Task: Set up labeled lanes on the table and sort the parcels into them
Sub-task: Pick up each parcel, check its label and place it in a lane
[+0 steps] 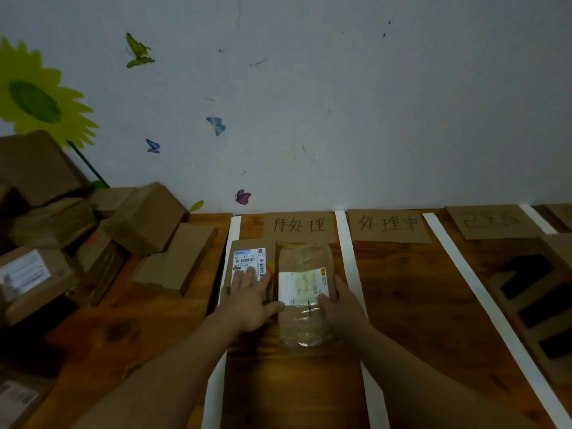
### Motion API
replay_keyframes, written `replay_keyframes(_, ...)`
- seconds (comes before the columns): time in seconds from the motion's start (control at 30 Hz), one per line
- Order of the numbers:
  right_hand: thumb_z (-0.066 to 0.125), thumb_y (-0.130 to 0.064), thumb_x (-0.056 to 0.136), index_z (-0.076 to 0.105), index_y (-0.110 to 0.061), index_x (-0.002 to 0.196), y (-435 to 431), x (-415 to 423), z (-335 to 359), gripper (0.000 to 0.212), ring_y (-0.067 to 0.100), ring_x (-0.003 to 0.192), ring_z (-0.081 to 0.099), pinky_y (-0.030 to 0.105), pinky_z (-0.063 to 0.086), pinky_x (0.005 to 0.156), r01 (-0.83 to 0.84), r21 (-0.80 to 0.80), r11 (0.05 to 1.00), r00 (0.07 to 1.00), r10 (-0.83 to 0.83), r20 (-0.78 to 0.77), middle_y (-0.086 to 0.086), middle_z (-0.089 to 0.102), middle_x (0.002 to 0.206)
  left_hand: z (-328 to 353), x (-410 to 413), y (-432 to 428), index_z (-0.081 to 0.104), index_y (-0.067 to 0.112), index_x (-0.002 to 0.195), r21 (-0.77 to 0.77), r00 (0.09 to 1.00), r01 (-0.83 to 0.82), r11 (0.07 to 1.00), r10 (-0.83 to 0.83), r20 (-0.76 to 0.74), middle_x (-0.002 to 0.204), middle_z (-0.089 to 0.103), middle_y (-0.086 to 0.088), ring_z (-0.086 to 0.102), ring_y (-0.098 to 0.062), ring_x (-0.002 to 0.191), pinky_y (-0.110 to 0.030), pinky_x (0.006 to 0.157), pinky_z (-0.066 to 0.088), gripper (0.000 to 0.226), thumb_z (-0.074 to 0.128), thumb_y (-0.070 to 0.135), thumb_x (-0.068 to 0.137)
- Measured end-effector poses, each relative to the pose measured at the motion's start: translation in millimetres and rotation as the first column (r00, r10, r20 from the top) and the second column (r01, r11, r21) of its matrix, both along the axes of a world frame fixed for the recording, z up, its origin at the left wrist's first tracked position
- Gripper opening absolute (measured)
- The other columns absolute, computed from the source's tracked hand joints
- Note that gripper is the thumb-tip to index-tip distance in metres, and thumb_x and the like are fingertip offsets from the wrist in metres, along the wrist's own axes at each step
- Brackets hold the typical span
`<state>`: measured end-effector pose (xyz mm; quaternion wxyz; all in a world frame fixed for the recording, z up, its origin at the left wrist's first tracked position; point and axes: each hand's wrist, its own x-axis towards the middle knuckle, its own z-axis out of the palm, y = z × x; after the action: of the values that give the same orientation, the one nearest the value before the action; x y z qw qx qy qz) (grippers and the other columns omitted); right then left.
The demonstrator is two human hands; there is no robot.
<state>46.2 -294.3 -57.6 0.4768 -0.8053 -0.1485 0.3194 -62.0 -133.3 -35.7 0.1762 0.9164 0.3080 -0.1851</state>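
Lanes (294, 385) are labelled. My left hand (247, 301) lies flat on a box (247, 258), my right hand (342, 306) against a wrapped parcel (305, 323), grip unclear; the pile (93, 230) left of them waits.

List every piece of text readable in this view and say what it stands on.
"待处理": left brown cardboard sign.
"处理中": middle brown cardboard sign.
Right brown cardboard sign: too faint.
"661- 811 57": white label on flat cardboard parcel; rest too small.
White-and-yellow label on tape-wrapped brown parcel: blurred.
Label on left stacked box: blurred.
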Motion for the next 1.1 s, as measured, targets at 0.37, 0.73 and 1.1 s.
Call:
replay_keyframes(0.37, 0.045, -0.022, 0.100, 0.040, -0.020, 0.134, 8, 10, -51, 0.035, 0.019, 0.112, 0.057, 0.026, 0.045, 0.081, 0.055, -0.150, 0.987, 0.997, -0.047, 0.057, 0.001, 0.057, 0.127, -19, -2, 19, -0.001, 0.039, 0.149, 0.052, 0.999, 0.034, 0.998, -0.033, -0.024, 0.158, -0.014, 0.003, -0.016, -0.029, 0.144, -0.058, 0.113, 0.006, 0.082, 0.046, 0.063, 0.086)
replay_keyframes(0.73, 0.057, -0.044, 0.088, 0.042, -0.026, 0.133, 76, -22, 43, 0.050, 0.023, 0.129, 0.042, 0.040, 0.037, 0.107, -0.223, -0.257, 0.940, 0.899, 0.301, 0.320, -0.003, 0.046, 0.129, 43, -77, 63, 0.000, 0.037, 0.150, 0.075, 0.987, -0.149, 0.986, 0.143, 0.078, 0.159, -0.009, 0.001, -0.012, -0.023, 0.146, -0.053, 0.115, 0.002, 0.083, 0.044, 0.065, 0.085)
replay_keyframes(1.1, 0.052, -0.038, 0.096, 0.037, -0.018, 0.144, 225, -235, 115, 0.054, 0.022, 0.104, 0.058, 0.025, 0.046, 0.078, -0.628, -0.184, 0.756, 0.701, 0.652, 0.288, 0.005, 0.040, 0.144, 107, -322, 185, 0.009, 0.034, 0.150, 0.272, 0.935, -0.342, 0.899, 0.298, 0.192, 0.160, -0.005, -0.001, -0.010, -0.025, 0.146, -0.056, 0.114, 0.005, 0.075, 0.047, 0.056, 0.089)
